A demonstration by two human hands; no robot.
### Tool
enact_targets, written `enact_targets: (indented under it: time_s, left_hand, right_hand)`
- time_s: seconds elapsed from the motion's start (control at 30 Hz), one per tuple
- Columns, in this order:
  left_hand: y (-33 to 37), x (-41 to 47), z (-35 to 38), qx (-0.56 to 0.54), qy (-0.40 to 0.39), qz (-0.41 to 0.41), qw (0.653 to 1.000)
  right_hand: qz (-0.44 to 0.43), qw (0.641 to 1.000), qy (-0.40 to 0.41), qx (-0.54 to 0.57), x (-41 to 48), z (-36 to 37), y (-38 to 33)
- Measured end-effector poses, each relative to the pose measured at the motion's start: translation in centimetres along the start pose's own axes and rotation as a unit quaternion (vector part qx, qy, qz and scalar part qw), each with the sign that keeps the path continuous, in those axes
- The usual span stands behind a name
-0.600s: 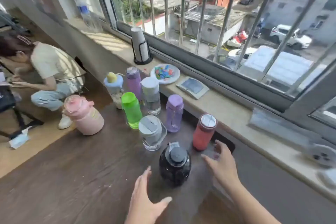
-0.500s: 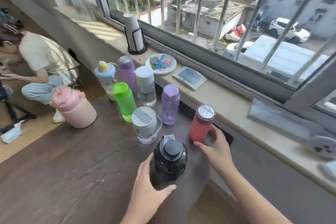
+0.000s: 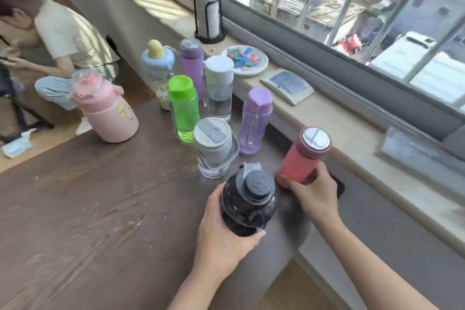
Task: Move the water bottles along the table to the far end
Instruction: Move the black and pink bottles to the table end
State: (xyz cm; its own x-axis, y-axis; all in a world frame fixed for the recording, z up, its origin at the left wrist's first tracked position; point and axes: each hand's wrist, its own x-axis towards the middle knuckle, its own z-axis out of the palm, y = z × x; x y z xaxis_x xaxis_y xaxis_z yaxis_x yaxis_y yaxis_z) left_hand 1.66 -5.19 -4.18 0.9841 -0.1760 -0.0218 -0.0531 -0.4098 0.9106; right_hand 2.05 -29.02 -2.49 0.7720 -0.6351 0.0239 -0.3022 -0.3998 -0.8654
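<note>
Several water bottles stand on a dark wooden table (image 3: 100, 209). My left hand (image 3: 224, 231) wraps around the squat black bottle (image 3: 247, 202) nearest me. My right hand (image 3: 314, 191) grips the lower part of the red bottle (image 3: 302, 156) with the silver cap, next to the window ledge. Farther along stand a clear bottle with a grey lid (image 3: 214, 146), a pale purple bottle (image 3: 254, 121), a green bottle (image 3: 185, 108), a clear white-capped bottle (image 3: 219, 88), a purple flask (image 3: 191, 65), a blue-lidded bottle (image 3: 157, 70) and a big pink jug (image 3: 105, 108).
A stone window ledge (image 3: 339, 133) runs along the table's right side, bearing a plate of coloured bits (image 3: 245, 59), a flat grey device (image 3: 286, 85) and a cup stack in a black holder (image 3: 208, 7). A person (image 3: 57, 40) crouches on the floor beyond the table's far left.
Both hands reached forward from open and apart: my left hand closed around the black bottle and my right hand closed on the red bottle. The camera came closer to the bottles.
</note>
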Motion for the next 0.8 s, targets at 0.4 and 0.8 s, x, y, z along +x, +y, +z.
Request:
enact_targets:
  time_s: [0.4, 0.8]
  left_hand:
    - [-5.3, -5.7, -13.1, -0.015, 0.121, -0.019, 0.992]
    - [-15.4, -11.7, -38.8, 0.047, 0.350, -0.131, 0.926]
  right_hand:
    - [-0.072, 0.987, -0.146, -0.001, -13.6, 5.6, -4.3]
    - [-0.177, 0.933, -0.310, 0.049, -24.3, 27.3, -17.6]
